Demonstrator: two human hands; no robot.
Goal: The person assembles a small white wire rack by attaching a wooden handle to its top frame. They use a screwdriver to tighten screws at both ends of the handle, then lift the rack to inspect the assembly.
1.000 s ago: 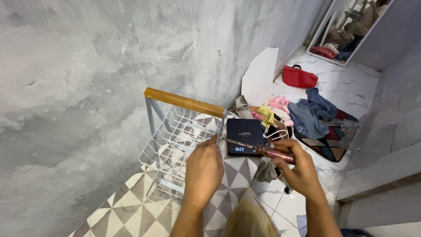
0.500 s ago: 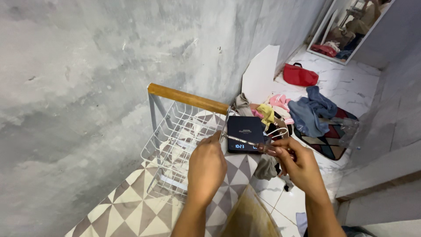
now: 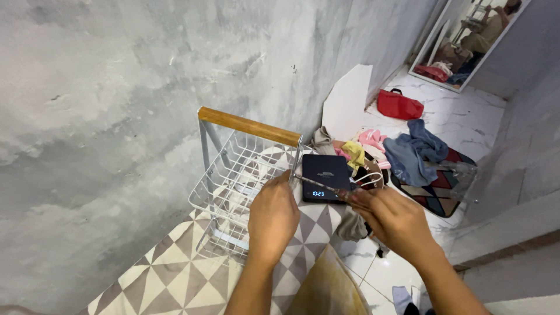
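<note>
A thin screwdriver (image 3: 324,188) is gripped by the right hand (image 3: 396,221), pointing left toward the basket (image 3: 233,175) gripped by the left hand (image 3: 273,217).

Home interior, lived-in: clothes pile (image 3: 402,153) and red bag (image 3: 399,105) strewn on marble-tile floor (image 3: 466,119), leaning mirror (image 3: 473,41), patterned floor mat (image 3: 175,274), bare plastered wall (image 3: 116,87).
</note>
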